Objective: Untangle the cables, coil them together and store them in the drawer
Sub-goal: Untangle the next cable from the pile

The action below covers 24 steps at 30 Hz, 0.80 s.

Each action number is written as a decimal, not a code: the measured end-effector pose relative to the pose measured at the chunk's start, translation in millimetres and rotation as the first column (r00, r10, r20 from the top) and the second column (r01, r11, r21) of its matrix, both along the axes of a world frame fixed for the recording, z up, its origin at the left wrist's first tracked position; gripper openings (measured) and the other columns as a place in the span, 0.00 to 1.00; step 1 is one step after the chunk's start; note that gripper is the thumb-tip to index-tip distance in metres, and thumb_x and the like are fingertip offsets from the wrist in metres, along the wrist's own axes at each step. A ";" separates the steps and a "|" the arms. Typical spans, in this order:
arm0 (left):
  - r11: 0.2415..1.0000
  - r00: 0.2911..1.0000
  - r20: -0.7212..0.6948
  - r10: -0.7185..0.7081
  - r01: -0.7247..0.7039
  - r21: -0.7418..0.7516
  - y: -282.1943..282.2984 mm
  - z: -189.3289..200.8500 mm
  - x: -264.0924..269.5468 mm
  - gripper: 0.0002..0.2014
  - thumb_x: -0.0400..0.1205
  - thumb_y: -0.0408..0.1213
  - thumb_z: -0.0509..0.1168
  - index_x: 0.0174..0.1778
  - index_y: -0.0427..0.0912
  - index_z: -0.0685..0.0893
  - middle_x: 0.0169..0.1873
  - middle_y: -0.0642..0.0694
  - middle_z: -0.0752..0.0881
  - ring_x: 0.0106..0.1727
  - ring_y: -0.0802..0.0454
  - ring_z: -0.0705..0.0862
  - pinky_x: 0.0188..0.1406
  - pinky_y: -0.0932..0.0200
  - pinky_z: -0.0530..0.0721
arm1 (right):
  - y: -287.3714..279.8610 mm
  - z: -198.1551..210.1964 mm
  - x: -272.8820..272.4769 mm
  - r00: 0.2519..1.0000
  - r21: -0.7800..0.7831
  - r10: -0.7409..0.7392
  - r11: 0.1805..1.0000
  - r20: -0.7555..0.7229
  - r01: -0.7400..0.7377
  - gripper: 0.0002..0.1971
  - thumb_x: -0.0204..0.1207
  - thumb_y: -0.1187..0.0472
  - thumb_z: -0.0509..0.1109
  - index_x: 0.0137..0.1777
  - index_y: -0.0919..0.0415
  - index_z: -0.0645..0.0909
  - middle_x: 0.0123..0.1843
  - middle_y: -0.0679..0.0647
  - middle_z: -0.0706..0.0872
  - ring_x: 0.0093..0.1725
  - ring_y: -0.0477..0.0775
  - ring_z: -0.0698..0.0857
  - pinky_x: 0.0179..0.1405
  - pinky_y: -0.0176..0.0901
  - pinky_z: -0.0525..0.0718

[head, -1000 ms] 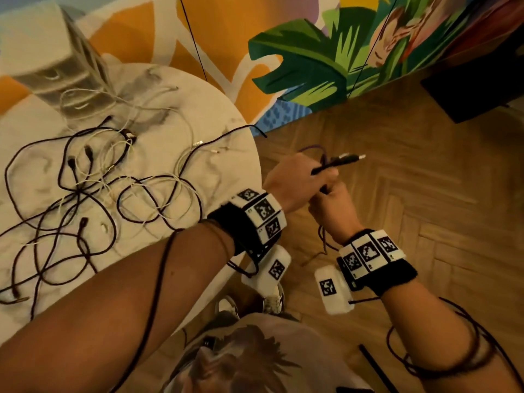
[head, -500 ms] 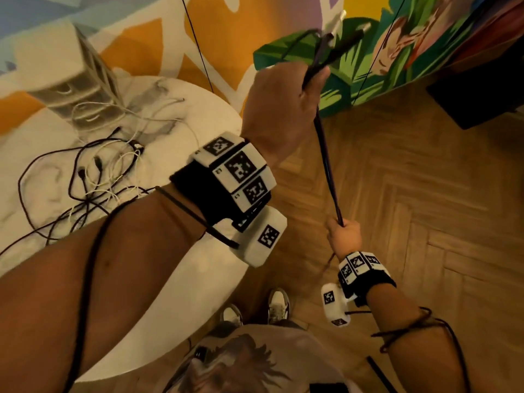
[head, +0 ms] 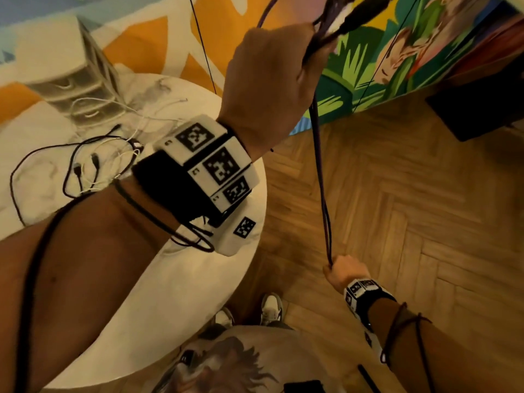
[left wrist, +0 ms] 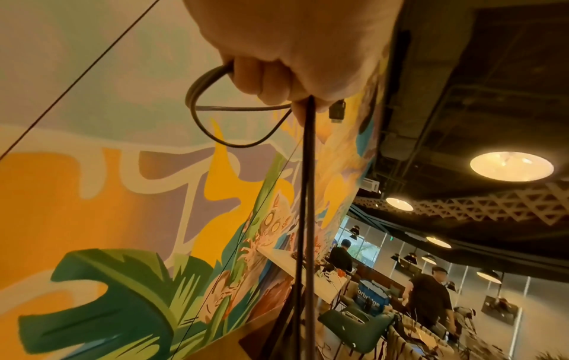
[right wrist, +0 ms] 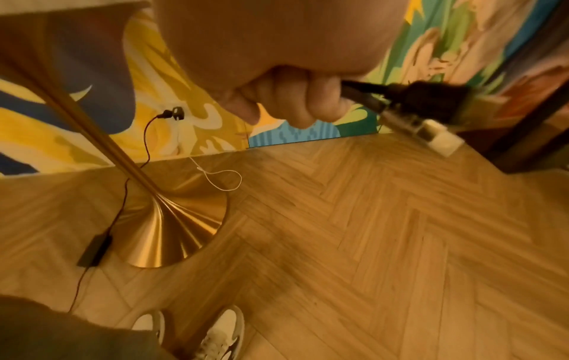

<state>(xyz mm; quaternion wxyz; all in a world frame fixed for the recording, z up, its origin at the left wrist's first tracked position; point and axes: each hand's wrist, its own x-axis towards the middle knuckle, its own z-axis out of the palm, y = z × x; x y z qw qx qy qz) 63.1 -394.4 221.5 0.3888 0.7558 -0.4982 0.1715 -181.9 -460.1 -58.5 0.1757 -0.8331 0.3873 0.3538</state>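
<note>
Lying tangled, cables (head: 93, 163) on round table (head: 175, 293), drawer unit (head: 71, 72) behind

Black cable (head: 320, 177), white marbled table (head: 181, 293), herringbone wood floor (head: 411, 222).

Warm, dim, orangey light over everything, pretty grainy. From my head camera the table (head: 170, 293) and the drawer box (head: 68, 72) on it are smeared with motion blur, and the edges bend. My left wrist view is the sharpest: round ceiling lamps (left wrist: 511, 166) glow bright against a dark ceiling. On my right wrist view the plug (right wrist: 431, 102) is a blurry streak, and the brass lamp base (right wrist: 172, 231) has soft glare.
</note>
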 end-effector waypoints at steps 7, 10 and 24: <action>0.999 0.997 -0.062 0.042 -0.041 0.015 18.7 -6.0 10.4 0.22 0.85 0.49 0.55 0.38 0.36 0.85 0.27 0.43 0.85 0.27 0.46 0.81 0.32 0.50 0.75 | -28.3 -8.3 7.1 0.549 0.187 -0.792 0.601 0.267 0.777 0.28 0.84 0.46 0.56 0.57 0.76 0.80 0.53 0.72 0.85 0.46 0.67 0.81 0.40 0.50 0.75; 1.000 0.984 -0.177 0.009 -0.012 -0.016 23.5 -17.1 -0.5 0.19 0.85 0.45 0.57 0.37 0.35 0.84 0.27 0.47 0.84 0.26 0.48 0.81 0.30 0.51 0.76 | -24.9 -10.7 -0.8 0.708 0.136 -0.676 0.735 0.204 0.664 0.23 0.83 0.47 0.59 0.62 0.67 0.82 0.56 0.68 0.86 0.55 0.70 0.84 0.50 0.54 0.82; 0.950 0.914 -0.402 -0.055 0.172 0.262 17.4 -99.1 -76.8 0.23 0.84 0.53 0.53 0.40 0.37 0.84 0.30 0.44 0.87 0.31 0.44 0.85 0.29 0.51 0.79 | 26.5 91.2 70.2 0.255 0.675 -0.724 0.690 0.641 0.262 0.19 0.81 0.65 0.63 0.26 0.57 0.70 0.20 0.46 0.72 0.19 0.41 0.70 0.22 0.35 0.68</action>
